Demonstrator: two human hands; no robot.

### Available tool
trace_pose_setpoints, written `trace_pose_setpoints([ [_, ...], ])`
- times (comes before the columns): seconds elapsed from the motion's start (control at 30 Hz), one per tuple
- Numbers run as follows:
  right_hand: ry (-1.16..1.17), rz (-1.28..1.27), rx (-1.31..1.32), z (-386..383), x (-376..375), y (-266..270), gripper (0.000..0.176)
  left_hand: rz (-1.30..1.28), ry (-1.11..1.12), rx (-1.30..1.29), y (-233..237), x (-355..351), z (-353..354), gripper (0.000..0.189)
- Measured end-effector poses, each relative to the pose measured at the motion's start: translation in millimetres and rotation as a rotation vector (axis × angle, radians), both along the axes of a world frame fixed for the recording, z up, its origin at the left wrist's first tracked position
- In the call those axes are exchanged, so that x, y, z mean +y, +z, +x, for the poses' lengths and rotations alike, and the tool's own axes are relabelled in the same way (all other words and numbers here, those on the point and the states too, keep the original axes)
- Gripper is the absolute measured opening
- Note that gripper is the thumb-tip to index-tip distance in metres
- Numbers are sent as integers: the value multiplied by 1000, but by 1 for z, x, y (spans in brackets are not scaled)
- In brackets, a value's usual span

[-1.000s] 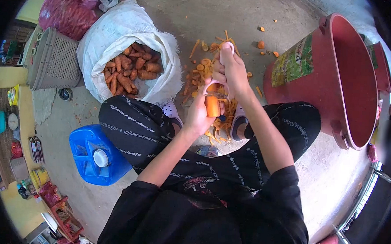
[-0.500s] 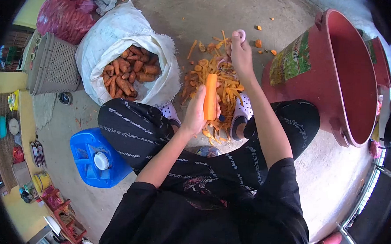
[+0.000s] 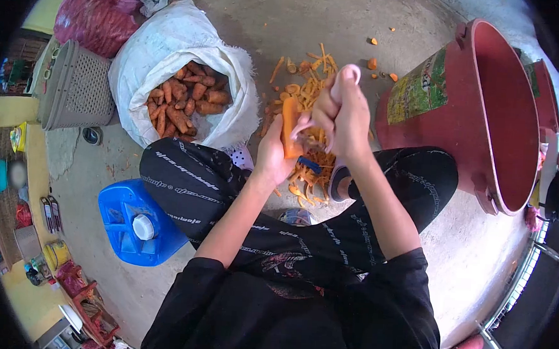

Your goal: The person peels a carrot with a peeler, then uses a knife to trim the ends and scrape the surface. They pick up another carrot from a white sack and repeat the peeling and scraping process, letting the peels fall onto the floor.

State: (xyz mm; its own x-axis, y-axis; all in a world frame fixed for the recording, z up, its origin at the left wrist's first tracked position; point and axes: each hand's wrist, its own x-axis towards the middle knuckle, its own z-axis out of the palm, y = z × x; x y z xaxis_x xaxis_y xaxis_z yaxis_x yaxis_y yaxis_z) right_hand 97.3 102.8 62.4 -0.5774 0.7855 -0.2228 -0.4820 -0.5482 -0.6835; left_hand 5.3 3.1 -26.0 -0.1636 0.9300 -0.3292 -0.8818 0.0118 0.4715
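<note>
Carrot (image 3: 289, 119) gripped in left hand (image 3: 273, 154); right hand (image 3: 353, 124) curled around pink peeler (image 3: 303, 124), partly hiding peelings (image 3: 312, 88) below. White sack (image 3: 156, 51) left, red bucket (image 3: 449, 133) right.

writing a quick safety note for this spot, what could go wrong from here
The peeler in the right hand is at the carrot, close to the left hand, so a slip might nick that hand.
Only the left hand seems to grip the carrot, so it could twist loose and drop to the floor.
Peelings lie loose near the shoes, and might be slippery underfoot.
</note>
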Motion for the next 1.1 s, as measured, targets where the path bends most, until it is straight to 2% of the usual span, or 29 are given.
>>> trace_pose_setpoints([
  [0.1, 61, -75, -14, -7, -16, -5, 37, 77, -13, -75, -5, -5, -5, 29],
  [0.33, 107, -27, -24, -10, -15, -16, 37, 68, 2, -39, 3, -4, -2, 18],
  [0.4, 107, -31, -29, -10, -15, -16, 37, 53, 16, -55, 11, -2, 1, 29],
  [0.5, 101, -41, -44, -10, -14, -16, 36, 5, 18, -56, 28, -2, 5, 31],
  [0.6, 114, -47, -54, -12, -12, -21, 34, 20, 23, -54, 14, -2, 5, 30],
  [0.67, 103, -83, -60, -15, -7, -25, 33, 50, 32, -61, 9, -2, 4, 21],
  [0.73, 68, -152, -70, -18, -4, -28, 33, 102, 43, -83, 6, -3, 2, 24],
  [0.8, 95, -124, -102, -18, -5, -25, 33, 180, 58, -124, 9, -2, 1, 25],
  [0.9, 29, -61, -166, -20, 5, -16, 33, -94, 32, 60, 29, -3, 9, 34],
  [0.93, -10, -35, -190, -21, 13, -15, 33, -71, 4, 17, 21, -8, 13, 35],
  [1.0, -30, 36, -144, -25, 34, -32, 34, -21, -60, -62, 0, -18, 23, 37],
  [1.03, -57, 54, -140, -26, 42, -38, 33, -114, -33, -2, 7, -17, 28, 39],
  [1.1, -151, 193, -212, -25, 67, -62, 33, -79, -138, 87, 14, -20, 31, 42],
])
